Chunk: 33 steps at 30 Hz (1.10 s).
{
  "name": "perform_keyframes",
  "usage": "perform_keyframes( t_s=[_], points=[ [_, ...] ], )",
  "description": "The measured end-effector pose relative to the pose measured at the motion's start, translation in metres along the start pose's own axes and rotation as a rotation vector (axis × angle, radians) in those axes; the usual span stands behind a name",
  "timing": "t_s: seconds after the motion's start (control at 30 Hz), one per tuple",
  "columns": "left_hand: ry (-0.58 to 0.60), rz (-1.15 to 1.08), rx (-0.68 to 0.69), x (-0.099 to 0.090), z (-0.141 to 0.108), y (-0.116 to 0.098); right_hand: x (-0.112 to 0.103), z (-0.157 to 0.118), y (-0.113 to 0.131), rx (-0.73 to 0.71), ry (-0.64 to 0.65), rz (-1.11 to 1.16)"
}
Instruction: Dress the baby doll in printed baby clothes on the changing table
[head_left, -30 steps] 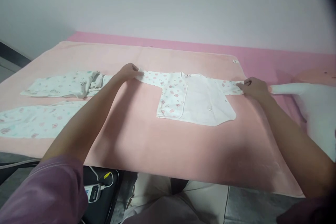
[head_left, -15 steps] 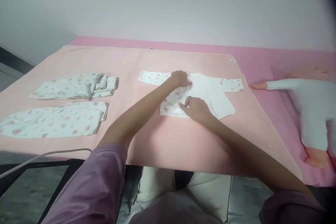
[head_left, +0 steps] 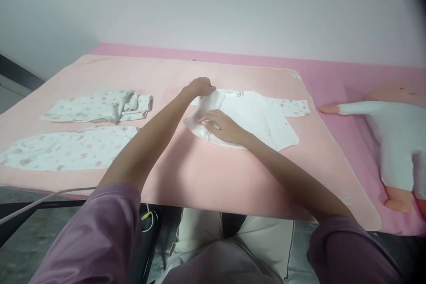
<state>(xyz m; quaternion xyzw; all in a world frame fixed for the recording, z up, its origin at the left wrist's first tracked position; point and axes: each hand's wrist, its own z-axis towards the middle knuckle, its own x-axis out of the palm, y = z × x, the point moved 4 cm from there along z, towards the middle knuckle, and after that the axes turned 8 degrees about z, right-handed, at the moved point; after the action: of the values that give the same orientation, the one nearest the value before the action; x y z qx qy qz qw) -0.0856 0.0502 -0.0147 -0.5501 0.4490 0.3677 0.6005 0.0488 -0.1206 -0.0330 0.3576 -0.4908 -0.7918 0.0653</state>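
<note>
A small white shirt (head_left: 253, 113) with patterned sleeves lies spread open on the peach cloth (head_left: 213, 177). My left hand (head_left: 201, 86) is closed on the upper edge of its left front panel, which is folded outward over the left sleeve. Lower on the same panel, near its bottom corner, is my right hand (head_left: 222, 126), thumb and fingers bent together on the fabric. The panel is blurred between the hands. The shirt's right panel lies open, its right sleeve stretched out flat.
Two folded patterned garments, an upper one (head_left: 89, 107) and a lower one (head_left: 73, 148), lie at the left. A doll in white (head_left: 396, 133) lies at the right on the pink sheet (head_left: 326, 80). A pale cable (head_left: 49, 196) crosses the front left edge.
Both hands have moved left, carrying the shirt's left front panel outward. Its patterned outer face has turned under, and the white inside now shows.
</note>
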Motion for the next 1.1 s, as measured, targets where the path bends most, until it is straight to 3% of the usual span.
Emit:
perform_keyframes(
  t_s=[0.17,0.33,0.43,0.5,0.57,0.63,0.7,0.77,0.83,1.0,1.1],
  points=[
    [0.01,-0.004,0.097,0.022,-0.005,0.025,0.028,-0.018,-0.012,-0.096,0.24,-0.191],
    [-0.193,0.114,0.209,0.029,-0.022,0.017,0.051,-0.025,-0.005,-0.113,0.33,-0.206],
    [-0.256,0.118,0.304,0.031,-0.045,0.006,0.048,-0.032,0.01,-0.155,0.341,-0.197],
    [-0.202,0.086,0.412,0.037,-0.063,-0.002,0.029,-0.044,0.022,-0.168,0.275,-0.222],
    [-0.077,0.082,0.473,0.046,-0.079,-0.005,-0.005,-0.066,0.029,-0.118,0.12,-0.284],
    [0.024,0.112,0.476,0.053,-0.089,-0.007,-0.048,-0.097,0.026,0.018,-0.064,-0.377],
    [0.006,0.145,0.465,0.053,-0.091,-0.013,-0.089,-0.134,0.014,0.162,-0.205,-0.467],
    [-0.087,0.144,0.465,0.051,-0.085,-0.029,-0.117,-0.168,-0.003,0.256,-0.24,-0.556],
    [-0.13,0.1,0.49,0.053,-0.072,-0.058,-0.128,-0.193,-0.02,0.273,-0.204,-0.617],
    [0.068,0.063,0.585,0.088,-0.037,-0.142,-0.103,-0.208,-0.042,0.234,-0.017,-0.642],
    [0.063,0.13,0.53,0.106,-0.024,-0.161,-0.091,-0.207,-0.04,0.241,0.023,-0.667]
  ],
)
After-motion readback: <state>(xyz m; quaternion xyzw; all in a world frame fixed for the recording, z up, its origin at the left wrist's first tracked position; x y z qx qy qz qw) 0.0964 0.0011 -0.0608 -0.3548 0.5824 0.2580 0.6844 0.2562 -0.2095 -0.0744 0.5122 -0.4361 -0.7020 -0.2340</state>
